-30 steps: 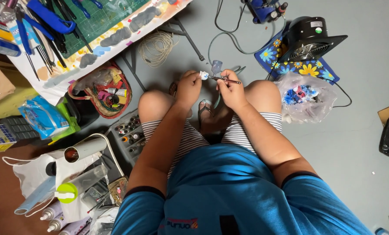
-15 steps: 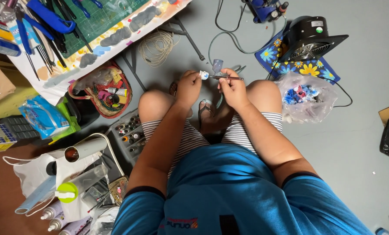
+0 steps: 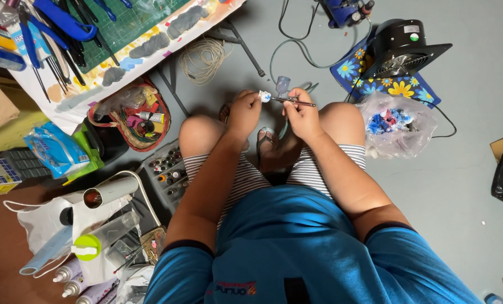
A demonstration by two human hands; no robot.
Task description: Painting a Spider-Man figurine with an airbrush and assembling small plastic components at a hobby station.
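Clutter on the grey floor around the seated person

A black fan (image 3: 404, 49) sits on a blue flowered cloth (image 3: 375, 84), just beside a clear plastic bag (image 3: 397, 125) of small coloured pieces. A coil of cord (image 3: 202, 58) lies under the desk (image 3: 122, 53), near a woven basket (image 3: 136, 121). A tray of small bottles (image 3: 167, 171) rests beside the left knee, with a blue packet (image 3: 57, 149) and white bags (image 3: 43, 222) further left.

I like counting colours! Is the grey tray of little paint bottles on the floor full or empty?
Mostly full. The grey tray beside the person's left knee shows rows of little bottle caps in its slots; whether every slot is filled cannot be told.
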